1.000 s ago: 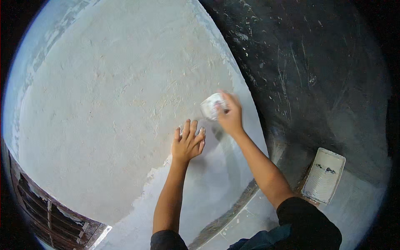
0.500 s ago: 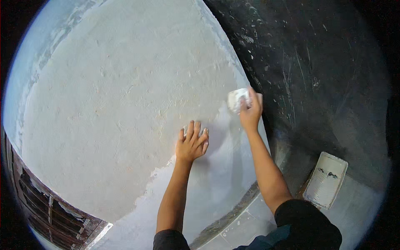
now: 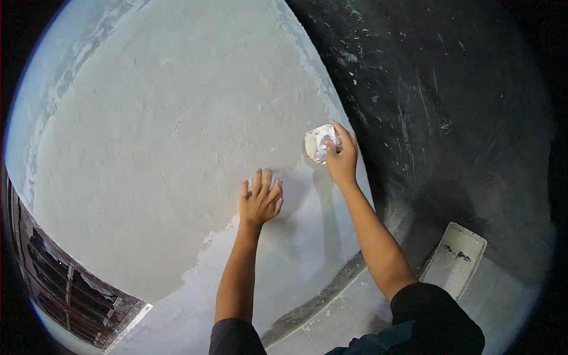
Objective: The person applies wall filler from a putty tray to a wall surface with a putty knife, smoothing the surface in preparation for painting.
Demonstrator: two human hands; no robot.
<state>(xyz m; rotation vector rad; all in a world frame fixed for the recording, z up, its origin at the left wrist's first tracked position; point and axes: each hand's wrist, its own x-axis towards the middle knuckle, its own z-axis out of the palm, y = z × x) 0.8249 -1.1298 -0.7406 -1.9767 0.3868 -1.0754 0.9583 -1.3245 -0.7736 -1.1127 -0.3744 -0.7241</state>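
My left hand point(image 3: 260, 198) is raised in front of a pale wall point(image 3: 160, 148), its fingers spread and slightly bent. Whitish bits show between the fingers; whatever may lie under the palm is hidden. To its right and a little higher, my right hand point(image 3: 344, 158) grips a small white, angular tub point(image 3: 320, 143) by its side, thumb toward me. The tub looks smeared inside with white paste. Near my left hand, a ragged edge divides the greyer, rough upper wall from a smoother white area point(image 3: 284, 260) below.
A barred, dark brown window point(image 3: 65, 290) stands at the lower left. Beyond the wall's right edge is a dark, scuffed surface point(image 3: 438, 106). A pale paint tray point(image 3: 457, 259) with dark marks rests at the lower right. Grey tiles point(image 3: 337, 316) border the wall's foot.
Both hands have shifted a little left in the picture, as have the wall edge and tray. The tub in my right hand has tilted and its inside shows more plainly.
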